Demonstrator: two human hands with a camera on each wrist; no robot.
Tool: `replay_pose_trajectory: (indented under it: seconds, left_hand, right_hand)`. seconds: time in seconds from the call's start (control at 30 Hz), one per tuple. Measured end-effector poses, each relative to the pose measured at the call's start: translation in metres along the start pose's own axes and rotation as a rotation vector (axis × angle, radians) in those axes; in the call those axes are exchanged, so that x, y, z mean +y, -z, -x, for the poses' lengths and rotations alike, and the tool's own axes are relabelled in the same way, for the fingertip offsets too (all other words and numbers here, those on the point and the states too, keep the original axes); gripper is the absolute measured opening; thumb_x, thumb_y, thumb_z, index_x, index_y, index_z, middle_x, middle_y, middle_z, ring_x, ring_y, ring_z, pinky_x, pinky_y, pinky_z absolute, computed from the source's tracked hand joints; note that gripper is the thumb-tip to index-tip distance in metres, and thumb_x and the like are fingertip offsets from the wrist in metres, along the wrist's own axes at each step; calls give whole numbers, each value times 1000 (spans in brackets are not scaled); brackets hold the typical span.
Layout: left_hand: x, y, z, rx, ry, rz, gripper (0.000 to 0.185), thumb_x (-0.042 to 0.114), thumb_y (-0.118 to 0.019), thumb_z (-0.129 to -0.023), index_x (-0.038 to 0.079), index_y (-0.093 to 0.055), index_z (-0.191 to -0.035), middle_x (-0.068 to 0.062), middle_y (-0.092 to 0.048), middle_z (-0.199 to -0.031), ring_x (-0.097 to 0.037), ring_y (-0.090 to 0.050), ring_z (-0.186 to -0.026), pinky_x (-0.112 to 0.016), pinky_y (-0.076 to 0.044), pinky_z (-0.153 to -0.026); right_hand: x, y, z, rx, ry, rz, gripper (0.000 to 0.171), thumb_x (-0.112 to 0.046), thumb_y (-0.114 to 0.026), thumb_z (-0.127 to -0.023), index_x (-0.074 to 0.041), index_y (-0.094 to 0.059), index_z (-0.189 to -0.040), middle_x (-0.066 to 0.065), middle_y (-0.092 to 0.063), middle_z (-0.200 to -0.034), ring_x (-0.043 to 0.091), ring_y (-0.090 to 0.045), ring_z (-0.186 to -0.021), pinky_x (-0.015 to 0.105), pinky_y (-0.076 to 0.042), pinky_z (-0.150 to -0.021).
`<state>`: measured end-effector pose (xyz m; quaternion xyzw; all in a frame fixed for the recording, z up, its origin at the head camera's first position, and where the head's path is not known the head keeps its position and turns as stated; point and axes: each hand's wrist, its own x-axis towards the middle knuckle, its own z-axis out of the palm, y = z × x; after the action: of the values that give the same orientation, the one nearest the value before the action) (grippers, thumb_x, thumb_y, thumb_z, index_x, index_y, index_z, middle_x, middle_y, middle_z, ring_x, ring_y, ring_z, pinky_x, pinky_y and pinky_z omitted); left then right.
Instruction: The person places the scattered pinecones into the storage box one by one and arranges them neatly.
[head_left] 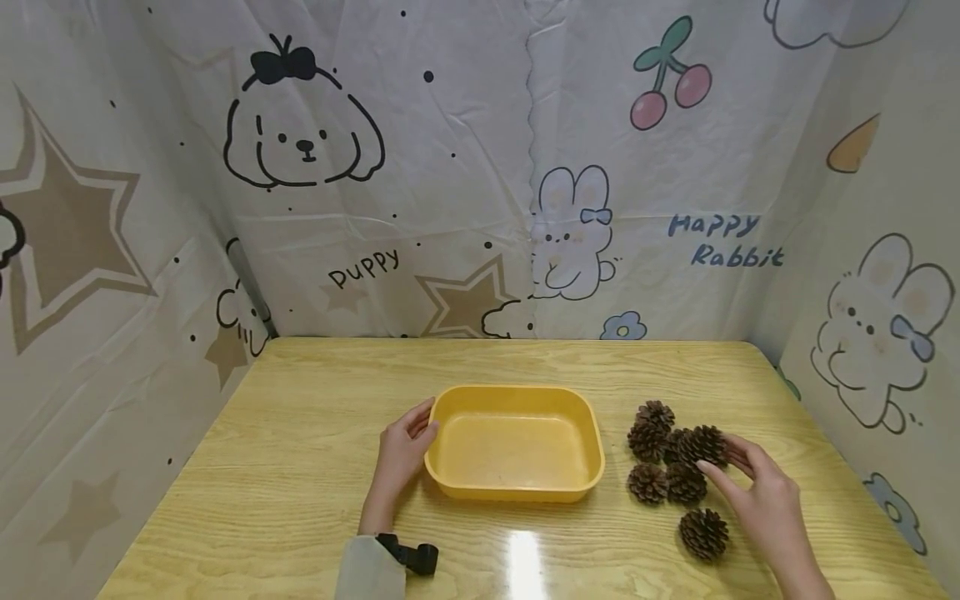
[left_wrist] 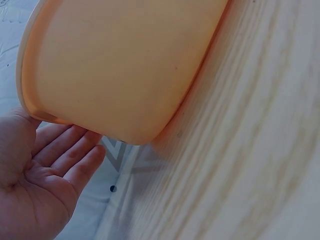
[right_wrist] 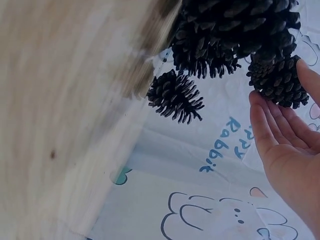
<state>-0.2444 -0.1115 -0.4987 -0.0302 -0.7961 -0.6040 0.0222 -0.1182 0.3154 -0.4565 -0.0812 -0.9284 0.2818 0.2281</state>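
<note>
One pale sleeve with one black wrist mount is nearest; its left hand pinches the left rim of one yellow tray. Right hand grasps one of seven pine cones, all right of the tray: five others crowd it, one lies apart, nearer. Wooden table spreads left of the tray and back to its far edge; printed cloth walls three sides.
</note>
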Motion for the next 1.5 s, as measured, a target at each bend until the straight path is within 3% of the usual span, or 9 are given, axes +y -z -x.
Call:
replay_pose_trajectory:
  seconds: [0.23,0.47,0.7,1.33,1.43,1.5]
  left_hand:
    - [-1,0,0,-1,-4,2,45,10,-63,-95,5,-55,-139,-21,-60,-135,-33,-59,-125,-30,-55,-102]
    - [-3,0,-2,2,-11,21,45,9,-63,-95,4,-55,-139,-22,-60,-135,-33,-59,-125,-28,-55,-102]
    - [-3,-1,-1,6,-11,26,45,8,-63,-94,4,-55,-139,-22,-60,-134,-33,-59,-125,-28,-55,-102]
    - [-4,-1,-2,7,-25,16,45,7,-63,-95,3,-55,-139,-23,-60,-135,-34,-59,-125,-29,-55,-102]
    - [-3,-1,-1,7,-26,19,45,8,-63,-94,3,-55,-138,-23,-60,-135,-34,-60,-124,-29,-55,-101]
    - [-2,-1,0,5,-31,21,45,8,-63,-95,2,-55,-138,-23,-60,-134,-34,-60,-124,-30,-55,-101]
  right_hand:
    - [-9,-6,-2,-35,-22,-30,60,-30,-73,-89,4,-52,-134,32,-57,-129,49,-60,-110,62,-52,-90]
    - [-21,-18,-4,7,69,-49,56,-21,-76,-85,3,-55,-131,29,-61,-123,46,-63,-106,59,-55,-85]
    - [-30,-28,-6,-24,82,-80,56,-23,-75,-87,3,-54,-132,28,-60,-124,46,-62,-108,60,-56,-86]
    - [-53,-49,-8,25,203,-156,54,-13,-80,-80,0,-58,-127,24,-64,-119,41,-66,-102,52,-59,-84]
    - [-54,-53,-9,39,236,-173,54,-10,-82,-78,0,-59,-126,22,-66,-117,38,-67,-100,36,-61,-84]
    - [-55,-57,-9,48,258,-179,55,-9,-82,-76,1,-60,-125,21,-67,-116,37,-68,-99,32,-60,-84]
